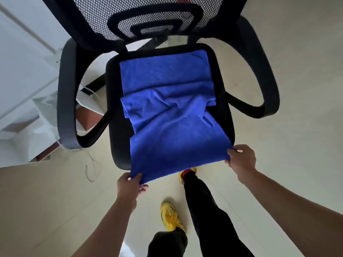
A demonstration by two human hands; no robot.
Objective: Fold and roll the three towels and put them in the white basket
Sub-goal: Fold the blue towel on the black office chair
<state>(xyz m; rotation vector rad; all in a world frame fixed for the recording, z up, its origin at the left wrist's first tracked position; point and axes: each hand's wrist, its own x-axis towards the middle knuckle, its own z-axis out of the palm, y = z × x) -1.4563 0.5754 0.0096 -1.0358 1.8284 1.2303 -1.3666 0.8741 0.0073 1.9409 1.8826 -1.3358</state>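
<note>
A blue towel lies on the seat of a black office chair, rumpled across its middle, with its near end lifted past the seat's front edge. My left hand pinches the near left corner of the towel. My right hand pinches the near right corner. The near edge is stretched between the two hands. Only blue cloth is visible; I cannot tell if more than one towel lies there. No white basket is in view.
The chair has a mesh back and curved armrests on both sides. White furniture and a white bag stand at the left. My legs and yellow shoes are on the pale floor below the chair.
</note>
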